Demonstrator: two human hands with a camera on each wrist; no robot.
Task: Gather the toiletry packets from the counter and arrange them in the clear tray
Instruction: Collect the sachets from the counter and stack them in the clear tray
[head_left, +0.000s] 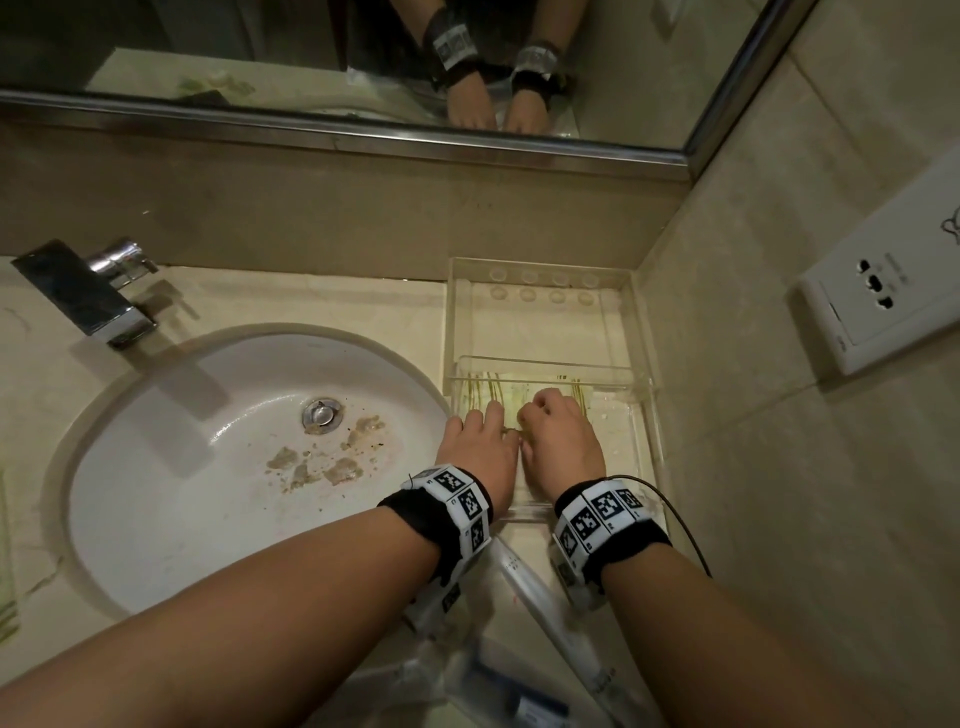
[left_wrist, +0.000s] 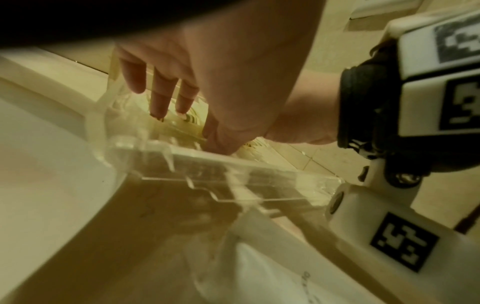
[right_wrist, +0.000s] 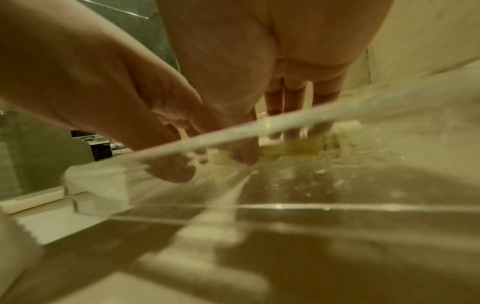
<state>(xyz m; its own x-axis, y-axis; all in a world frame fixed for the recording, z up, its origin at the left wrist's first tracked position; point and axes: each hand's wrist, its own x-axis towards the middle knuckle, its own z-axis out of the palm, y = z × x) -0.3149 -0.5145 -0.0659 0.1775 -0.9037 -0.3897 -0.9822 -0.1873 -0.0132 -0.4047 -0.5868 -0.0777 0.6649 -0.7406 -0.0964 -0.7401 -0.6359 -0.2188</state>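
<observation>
Taking the clear tray (head_left: 636, 332) as the landmark, the chrome faucet (head_left: 88, 293) stood far to its left on the counter (head_left: 311, 296), with the white sink (head_left: 130, 467) between them, its basin spotted with brownish residue round the drain (head_left: 322, 414). The tray itself sat in the counter's corner, its right wall against the tiled side wall and its far end below the mirror (head_left: 363, 62). Over the tray's near-left part lay the left hand (head_left: 480, 447), fingers stretched out and pointing down onto yellow-green striped packets (head_left: 480, 387) on the tray floor; in the left wrist view those fingers (left_wrist: 159, 98) reached straight down to the packets (left_wrist: 192, 119) and the thumb pressed at their near edge, so the hand read as spread and pressing rather than clenched. Just right of it, touching at the thumbs, the right hand (head_left: 561, 436) rested inside the tray with its knuckles raised and fingers curled onto the same packets; whether it actually pinched one I could not tell, as the right wrist view was blurred by the tray's front wall (right_wrist: 285, 207). In front of the tray, nearer the person, more clear-wrapped packets (head_left: 530, 587) lay on the counter beneath the wrists. On the side wall right of the tray hung a white socket plate (head_left: 883, 291).
</observation>
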